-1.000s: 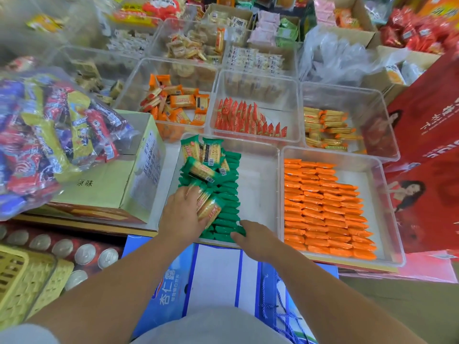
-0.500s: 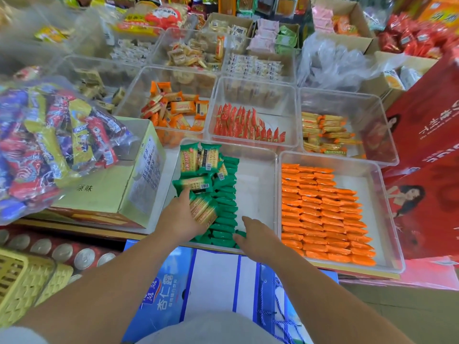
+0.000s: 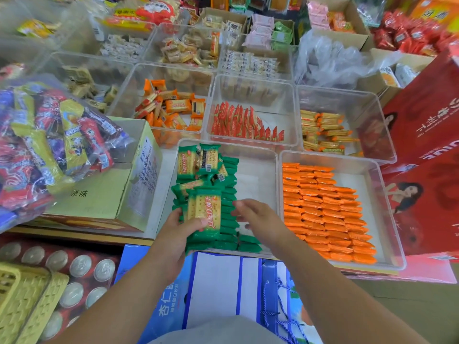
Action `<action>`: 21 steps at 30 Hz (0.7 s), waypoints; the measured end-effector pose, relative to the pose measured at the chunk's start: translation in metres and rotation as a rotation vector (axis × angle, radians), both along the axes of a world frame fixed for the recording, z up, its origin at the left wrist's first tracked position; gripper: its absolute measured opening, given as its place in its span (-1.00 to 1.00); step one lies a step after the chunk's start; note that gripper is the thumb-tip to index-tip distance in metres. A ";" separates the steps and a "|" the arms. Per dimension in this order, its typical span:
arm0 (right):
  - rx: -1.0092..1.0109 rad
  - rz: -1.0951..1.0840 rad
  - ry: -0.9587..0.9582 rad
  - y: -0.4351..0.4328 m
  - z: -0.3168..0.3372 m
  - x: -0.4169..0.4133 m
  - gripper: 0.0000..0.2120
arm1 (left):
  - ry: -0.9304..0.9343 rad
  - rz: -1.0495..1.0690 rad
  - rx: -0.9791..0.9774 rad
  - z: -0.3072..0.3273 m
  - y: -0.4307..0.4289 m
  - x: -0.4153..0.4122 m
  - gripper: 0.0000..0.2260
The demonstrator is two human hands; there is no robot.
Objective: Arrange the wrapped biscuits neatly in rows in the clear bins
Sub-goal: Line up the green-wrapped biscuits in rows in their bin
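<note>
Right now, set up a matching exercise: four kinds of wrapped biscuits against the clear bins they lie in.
1 green packets
2 orange packets
3 red packets
4 yellow packets

A near right bin
B second-row right bin
C near left bin
D second-row middle bin

Pairs: 1-C, 2-A, 3-D, 4-B

Crowded display, even light
I saw red gift boxes (image 3: 427, 145) at right, a cardboard box (image 3: 99, 194) at left, cans (image 3: 79, 265) below.
</note>
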State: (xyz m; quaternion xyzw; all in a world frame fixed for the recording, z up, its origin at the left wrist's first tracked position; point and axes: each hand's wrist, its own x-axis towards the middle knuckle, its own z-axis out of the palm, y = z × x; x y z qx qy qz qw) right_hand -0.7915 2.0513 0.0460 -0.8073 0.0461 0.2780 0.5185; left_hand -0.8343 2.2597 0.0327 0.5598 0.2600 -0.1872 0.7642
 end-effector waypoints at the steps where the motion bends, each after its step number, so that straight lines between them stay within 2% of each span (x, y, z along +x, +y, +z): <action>1: 0.151 -0.047 0.059 0.003 0.005 -0.002 -0.57 | -0.014 -0.023 0.065 0.001 -0.003 -0.001 -0.28; 2: 0.246 -0.049 0.084 0.007 0.008 -0.005 -0.58 | -0.031 -0.058 0.150 0.002 -0.007 -0.002 -0.25; 4: 0.289 -0.043 0.045 0.013 0.011 -0.009 -0.64 | -0.067 -0.132 0.241 0.002 -0.013 -0.004 -0.27; 7: 0.270 -0.136 0.007 0.013 0.012 -0.009 -0.68 | -0.052 -0.154 0.161 0.001 -0.018 -0.004 -0.21; 11: 0.337 -0.188 0.084 0.001 0.012 -0.006 -0.69 | 0.004 -0.111 0.122 0.001 -0.018 -0.001 0.08; 14: 0.398 -0.254 0.094 -0.008 0.016 0.002 -0.72 | 0.032 -0.046 0.054 -0.005 -0.016 0.002 0.12; 16: 0.306 -0.339 0.026 -0.018 0.019 0.011 -0.77 | 0.052 0.009 0.008 -0.008 -0.013 0.004 0.01; 19: 0.067 -0.471 -0.143 -0.032 0.015 0.027 -0.82 | 0.050 0.060 -0.043 -0.011 -0.004 0.005 -0.45; 21: -0.176 -0.356 -0.264 -0.036 0.003 0.032 -0.79 | 0.057 0.076 -0.044 -0.013 0.002 0.004 -0.68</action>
